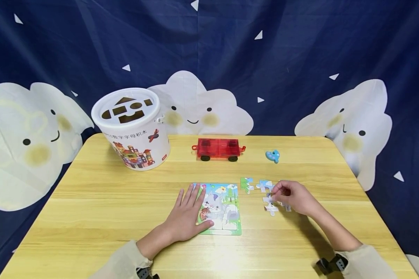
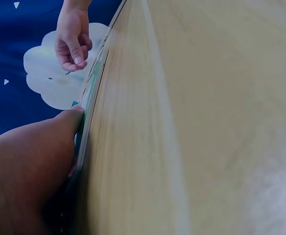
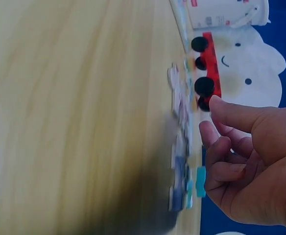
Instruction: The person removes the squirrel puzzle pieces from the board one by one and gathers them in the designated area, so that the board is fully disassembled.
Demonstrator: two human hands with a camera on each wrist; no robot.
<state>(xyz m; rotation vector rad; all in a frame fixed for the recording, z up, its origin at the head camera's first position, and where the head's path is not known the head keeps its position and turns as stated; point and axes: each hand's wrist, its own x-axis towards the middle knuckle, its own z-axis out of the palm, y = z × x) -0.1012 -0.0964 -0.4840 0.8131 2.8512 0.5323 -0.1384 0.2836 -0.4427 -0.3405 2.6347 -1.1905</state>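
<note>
A square puzzle board (image 1: 227,205) with a squirrel picture lies on the table. My left hand (image 1: 186,215) rests flat on its left side, fingers spread and thumb over the lower edge. To the board's right lie several loose jigsaw pieces, among them a green piece (image 1: 246,185), a blue-and-white piece (image 1: 264,185) and a pale piece (image 1: 270,207). Just above these pieces hovers my right hand (image 1: 295,197), fingers loosely bent. In the right wrist view, a gap shows between its thumb (image 3: 231,111) and fingers, with nothing seen in it. The hand partly hides some pieces.
A white bucket (image 1: 143,133) with shaped holes in its lid stands at the back left of the wooden table (image 1: 108,217). Behind the board is a red toy wagon (image 1: 218,148) with black wheels. A small blue toy (image 1: 273,155) lies to the wagon's right.
</note>
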